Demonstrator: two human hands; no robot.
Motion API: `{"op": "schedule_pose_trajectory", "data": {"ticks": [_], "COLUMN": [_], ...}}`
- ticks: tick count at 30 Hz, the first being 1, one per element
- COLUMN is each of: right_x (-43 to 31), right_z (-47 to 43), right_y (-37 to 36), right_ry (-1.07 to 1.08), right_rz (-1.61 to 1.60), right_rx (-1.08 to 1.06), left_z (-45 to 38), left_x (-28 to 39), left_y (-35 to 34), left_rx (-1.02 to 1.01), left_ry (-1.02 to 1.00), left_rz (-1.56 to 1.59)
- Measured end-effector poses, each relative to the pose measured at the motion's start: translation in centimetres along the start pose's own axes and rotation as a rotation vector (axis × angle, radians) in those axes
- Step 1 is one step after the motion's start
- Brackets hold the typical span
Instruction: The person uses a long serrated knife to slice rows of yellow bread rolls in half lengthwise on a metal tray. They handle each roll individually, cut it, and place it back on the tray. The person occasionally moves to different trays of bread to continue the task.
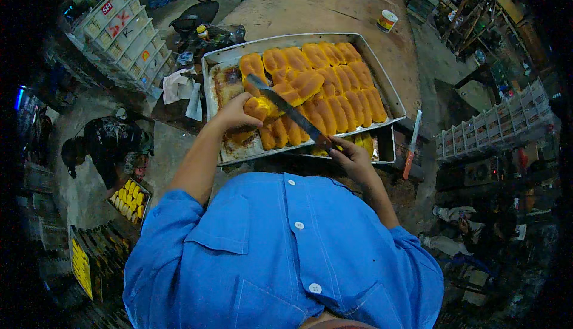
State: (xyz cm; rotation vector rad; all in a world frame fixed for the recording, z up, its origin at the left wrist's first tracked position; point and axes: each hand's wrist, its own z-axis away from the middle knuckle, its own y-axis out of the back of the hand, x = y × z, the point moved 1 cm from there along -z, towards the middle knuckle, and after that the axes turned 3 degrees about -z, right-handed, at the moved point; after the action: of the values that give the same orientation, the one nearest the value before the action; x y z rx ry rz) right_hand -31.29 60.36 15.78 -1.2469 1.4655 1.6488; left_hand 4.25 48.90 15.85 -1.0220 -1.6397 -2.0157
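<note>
My left hand point(239, 113) grips a golden bread roll point(256, 107) over the left part of a metal baking tray point(237, 155). In my right hand point(351, 155) is the handle of a long-bladed knife point(293, 113), its blade slanting up and left across the bread. The blade passes just right of the held roll; whether it touches the crumb cannot be told. Joined rows of browned rolls point(335, 78) fill the tray's middle and right, and a few rolls point(301, 88) lie on top of them. Brown baked-on stains mark the tray's bare left end.
Under the tray, another tray point(388, 148) holds bread. An orange-handled knife point(411, 150) lies at the table's right edge. A small tub point(386, 20) stands on the wooden table point(304, 7). Stacked crates point(125, 38) rise at left, near cloths point(179, 88). A person point(112, 145) bends beside a roll tray point(130, 200).
</note>
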Motion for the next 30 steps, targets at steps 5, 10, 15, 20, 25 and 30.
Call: {"op": "schedule_pose_trajectory", "data": {"ticks": [5, 10, 15, 20, 25, 30], "right_x": [-0.5, -3.4, -4.6, -4.3, -4.9, -7.8], "right_z": [-2.0, -3.9, -6.6, -8.8, -9.3, -10.5], "right_y": [-0.2, -4.6, -9.7, -9.6, -10.2, -11.9], "right_ry": [-0.138, -0.012, -0.09, 0.063, -0.108, -0.279], "right_rz": [0.08, -0.054, 0.068, 0.364, -0.361, -0.488], "right_rx": [0.239, 0.181, 0.073, 0.206, 0.214, -0.063], "left_z": [2.8, 2.8, 3.0, 4.0, 4.1, 3.3], "left_x": [-1.7, -2.2, -4.3, -7.9, -9.3, -6.6], "left_y": [2.0, 2.1, 2.0, 3.5, 5.6, 5.1], "left_rx": [-0.103, -0.185, -0.347, -0.361, -0.316, -0.396], "left_ry": [0.254, 0.217, 0.246, 0.023, 0.024, 0.197], "left_rz": [0.964, 1.008, 1.276, 1.498, 1.394, 1.286]}}
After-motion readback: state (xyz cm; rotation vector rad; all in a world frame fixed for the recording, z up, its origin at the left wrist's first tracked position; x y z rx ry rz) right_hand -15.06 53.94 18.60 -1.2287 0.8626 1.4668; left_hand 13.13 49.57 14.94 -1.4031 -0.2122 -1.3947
